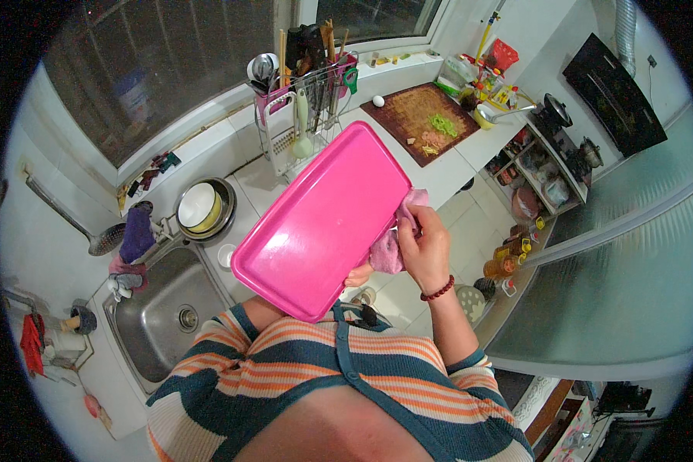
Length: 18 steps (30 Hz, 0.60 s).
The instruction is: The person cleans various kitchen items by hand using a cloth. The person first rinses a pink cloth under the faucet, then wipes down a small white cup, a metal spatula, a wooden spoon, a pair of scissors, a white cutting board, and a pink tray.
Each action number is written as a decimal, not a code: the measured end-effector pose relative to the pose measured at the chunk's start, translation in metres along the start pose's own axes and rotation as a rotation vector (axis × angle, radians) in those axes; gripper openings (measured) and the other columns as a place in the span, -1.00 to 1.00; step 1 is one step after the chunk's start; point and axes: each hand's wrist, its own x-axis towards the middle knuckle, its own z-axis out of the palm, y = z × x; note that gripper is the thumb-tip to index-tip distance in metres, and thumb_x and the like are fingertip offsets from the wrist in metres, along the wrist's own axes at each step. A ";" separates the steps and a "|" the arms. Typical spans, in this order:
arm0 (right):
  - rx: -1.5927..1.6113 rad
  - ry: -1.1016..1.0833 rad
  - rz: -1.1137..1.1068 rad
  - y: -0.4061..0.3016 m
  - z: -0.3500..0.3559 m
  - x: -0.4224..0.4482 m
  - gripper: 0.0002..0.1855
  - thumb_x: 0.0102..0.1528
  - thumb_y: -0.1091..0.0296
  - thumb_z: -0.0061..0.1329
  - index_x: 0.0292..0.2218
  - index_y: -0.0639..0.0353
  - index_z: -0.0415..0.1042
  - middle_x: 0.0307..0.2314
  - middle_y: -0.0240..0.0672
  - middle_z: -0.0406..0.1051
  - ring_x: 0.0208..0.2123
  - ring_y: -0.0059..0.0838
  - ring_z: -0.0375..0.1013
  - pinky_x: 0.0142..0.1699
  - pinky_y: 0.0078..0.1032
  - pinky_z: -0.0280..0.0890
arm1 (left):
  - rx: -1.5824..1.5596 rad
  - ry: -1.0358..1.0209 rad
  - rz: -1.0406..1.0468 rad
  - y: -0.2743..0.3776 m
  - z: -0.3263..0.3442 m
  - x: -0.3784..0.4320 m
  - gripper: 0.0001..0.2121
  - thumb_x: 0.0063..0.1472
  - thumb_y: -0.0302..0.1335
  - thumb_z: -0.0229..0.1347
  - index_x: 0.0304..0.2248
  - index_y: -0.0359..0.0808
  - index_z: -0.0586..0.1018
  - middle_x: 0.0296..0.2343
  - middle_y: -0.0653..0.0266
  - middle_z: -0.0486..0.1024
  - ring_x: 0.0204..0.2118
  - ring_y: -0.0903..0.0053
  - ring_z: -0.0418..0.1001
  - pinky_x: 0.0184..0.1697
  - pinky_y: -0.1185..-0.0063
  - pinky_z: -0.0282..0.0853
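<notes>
A bright pink plastic tray point(317, 225) is held up at a slant in front of my chest, one broad face towards me. My left hand point(358, 276) grips it from behind; only some fingers show, curling over the lower right edge, and the tray hides the rest. My right hand point(427, 239), with a dark red bead bracelet point(438, 289) at the wrist, pinches a pink cloth point(387, 252). Part of this cloth lies against the tray's right edge.
A steel sink point(164, 312) is at left, with stacked bowls point(199, 208) behind it. Beyond the tray stands a wire utensil rack point(323, 115). A cutting board point(424, 121) carries chopped food, with an egg point(378, 101) at its corner. Bottles point(502, 265) line a ledge at right.
</notes>
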 end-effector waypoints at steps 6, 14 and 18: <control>-0.102 -0.141 -0.259 -0.013 -0.002 -0.012 -0.80 -0.10 0.45 -0.05 -0.35 0.19 0.47 -0.55 -0.25 0.36 -0.49 -0.27 0.39 -0.42 -0.41 0.29 | -0.027 -0.031 -0.003 0.000 -0.002 -0.002 -0.52 0.17 -0.12 -0.09 -0.06 -0.34 0.33 -0.35 0.16 0.40 -0.39 0.50 0.35 -0.35 0.57 0.28; -0.166 -0.282 -0.374 -0.026 -0.004 -0.020 -0.84 -0.12 0.45 -0.03 -0.41 0.21 0.49 -0.59 -0.28 0.36 -0.53 -0.32 0.40 -0.48 -0.46 0.28 | -0.105 -0.147 0.000 0.007 0.000 0.024 -0.51 0.17 -0.11 -0.10 -0.06 -0.34 0.33 -0.36 0.15 0.40 -0.41 0.51 0.35 -0.37 0.58 0.27; -0.151 -0.373 -0.416 -0.032 -0.001 -0.028 -0.84 -0.12 0.42 -0.03 -0.42 0.19 0.50 -0.58 -0.28 0.38 -0.53 -0.31 0.41 -0.47 -0.46 0.29 | -0.173 -0.238 -0.005 0.009 0.001 0.052 -0.50 0.17 -0.10 -0.10 -0.06 -0.34 0.33 -0.37 0.15 0.40 -0.41 0.51 0.34 -0.38 0.58 0.26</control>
